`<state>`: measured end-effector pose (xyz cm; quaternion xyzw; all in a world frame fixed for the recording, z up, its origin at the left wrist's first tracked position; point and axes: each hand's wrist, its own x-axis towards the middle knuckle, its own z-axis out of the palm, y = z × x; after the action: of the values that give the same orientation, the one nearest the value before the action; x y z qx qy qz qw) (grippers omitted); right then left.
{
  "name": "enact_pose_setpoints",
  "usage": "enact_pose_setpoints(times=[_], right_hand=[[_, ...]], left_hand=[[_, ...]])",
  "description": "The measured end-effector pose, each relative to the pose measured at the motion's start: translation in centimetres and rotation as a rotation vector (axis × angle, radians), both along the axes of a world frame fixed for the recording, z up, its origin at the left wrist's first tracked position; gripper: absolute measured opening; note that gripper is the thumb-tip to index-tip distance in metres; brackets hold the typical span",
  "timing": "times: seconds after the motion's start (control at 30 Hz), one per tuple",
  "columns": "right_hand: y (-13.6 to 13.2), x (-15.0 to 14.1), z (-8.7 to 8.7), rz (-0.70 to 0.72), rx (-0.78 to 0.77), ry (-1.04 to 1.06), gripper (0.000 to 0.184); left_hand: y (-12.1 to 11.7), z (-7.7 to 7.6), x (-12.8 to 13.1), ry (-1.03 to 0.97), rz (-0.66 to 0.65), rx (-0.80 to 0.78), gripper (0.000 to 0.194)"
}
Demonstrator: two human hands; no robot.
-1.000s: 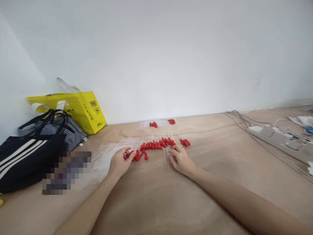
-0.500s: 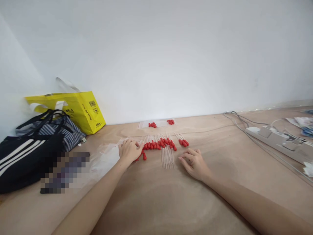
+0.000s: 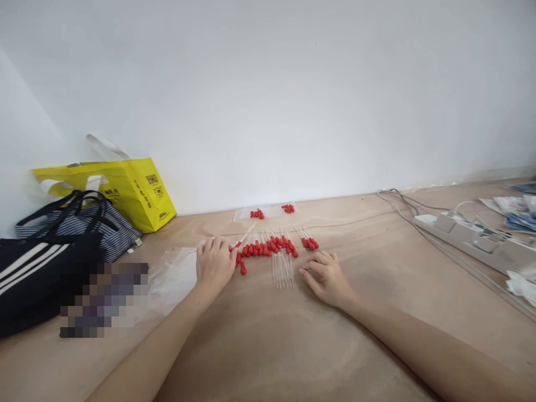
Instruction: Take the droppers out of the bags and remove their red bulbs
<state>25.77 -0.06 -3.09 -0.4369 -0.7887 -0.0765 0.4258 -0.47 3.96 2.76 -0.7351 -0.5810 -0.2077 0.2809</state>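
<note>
My left hand (image 3: 215, 261) is closed at the left end of a row of droppers. A dropper (image 3: 238, 244) with a red rubber bulb is between its thumb and fingers, its clear tube slanting up and right. Many assembled droppers (image 3: 263, 247) lie side by side, tubes pointing away from me. One red bulb (image 3: 243, 268) lies nearer to me, beside the left thumb. Bare clear tubes (image 3: 283, 271) lie below the row. My right hand (image 3: 325, 277) rests on the table just right of these tubes, fingers loosely curled, with nothing visible in it.
Behind the row, loose red bulbs (image 3: 257, 214) lie on a clear plastic bag. More clear bags (image 3: 176, 279) are left of my left hand. A yellow bag (image 3: 154, 206) and a black bag (image 3: 42, 279) stand at left. At right lie a power strip (image 3: 464, 237) and cables.
My left hand has turned and lifted slightly, and a dropper now shows slanted in its fingers. The right hand stays beside the bare tubes. The whole view has shifted slightly.
</note>
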Motion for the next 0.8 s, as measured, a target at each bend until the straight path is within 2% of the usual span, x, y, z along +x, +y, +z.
enact_pose_setpoints(times=[0.07, 0.13, 0.23, 0.33, 0.5, 0.8], right_hand=[[0.1, -0.3, 0.1, -0.021, 0.055, 0.012, 0.012], [0.0, -0.6, 0.3, -0.023, 0.097, 0.016, 0.021], [-0.1, -1.1, 0.6, 0.042, 0.113, -0.047, 0.028], [-0.2, -1.5, 0.6, 0.126, 0.118, -0.131, 0.024], [0.1, -2.1, 0.3, 0.159, 0.135, -0.178, 0.012], [-0.2, -2.5, 0.5, 0.180, 0.207, -0.192, 0.017]], left_hand=[[-1.8, -0.5, 0.6, 0.055, -0.185, 0.076, 0.023], [-3.5, -1.2, 1.5, 0.066, -0.352, 0.108, 0.020], [-5.0, -2.4, 3.0, 0.050, -0.496, 0.119, 0.018], [-5.4, -3.1, 3.8, 0.003, -0.537, 0.123, 0.017], [-5.1, -3.4, 3.8, -0.055, -0.572, 0.113, 0.015], [-4.2, -4.2, 4.4, -0.049, -0.713, 0.058, 0.019]])
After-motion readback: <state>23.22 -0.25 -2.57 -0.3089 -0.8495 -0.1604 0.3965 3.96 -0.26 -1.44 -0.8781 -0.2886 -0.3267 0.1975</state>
